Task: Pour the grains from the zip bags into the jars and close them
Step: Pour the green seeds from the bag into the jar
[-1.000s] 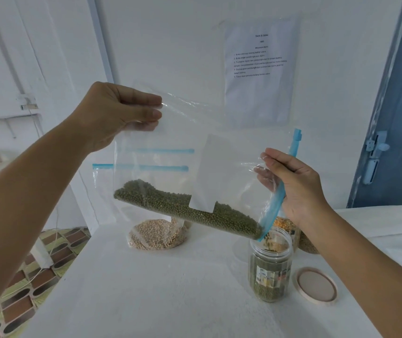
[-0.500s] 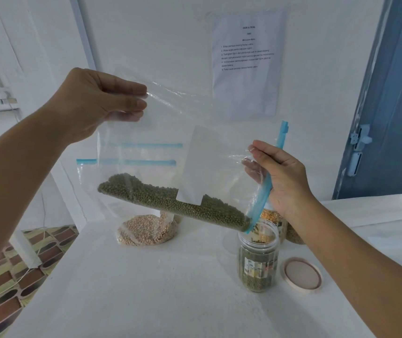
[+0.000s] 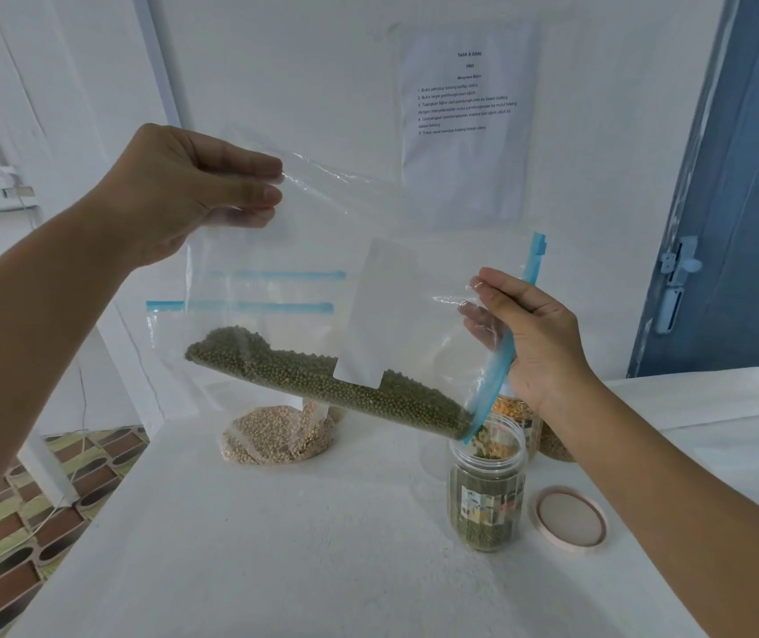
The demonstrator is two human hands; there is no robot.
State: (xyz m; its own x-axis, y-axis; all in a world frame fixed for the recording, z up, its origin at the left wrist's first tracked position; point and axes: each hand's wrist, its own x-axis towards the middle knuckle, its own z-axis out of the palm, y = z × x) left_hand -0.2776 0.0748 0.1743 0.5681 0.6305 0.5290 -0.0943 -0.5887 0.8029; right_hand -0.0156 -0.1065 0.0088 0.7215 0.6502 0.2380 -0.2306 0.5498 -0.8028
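I hold a clear zip bag (image 3: 322,250) of green grains (image 3: 336,384) tilted down to the right above the table. My left hand (image 3: 184,191) pinches its raised bottom corner. My right hand (image 3: 534,333) grips the bag by its blue zip edge (image 3: 502,361). The bag's low open corner sits just over the mouth of an open clear jar (image 3: 486,495), which is largely filled with green grains. The jar's pinkish lid (image 3: 571,520) lies flat on the table to its right.
A second zip bag of beige grains (image 3: 276,435) stands behind on the white table (image 3: 276,545). Jars of orange and brown grains (image 3: 518,412) stand behind the open jar. A paper sheet (image 3: 465,117) hangs on the wall; a blue door (image 3: 745,200) is at right.
The bag stays tilted over the jar in the same grips, and its heap of green grains has slid lower toward the zip corner. The view has shifted a little.
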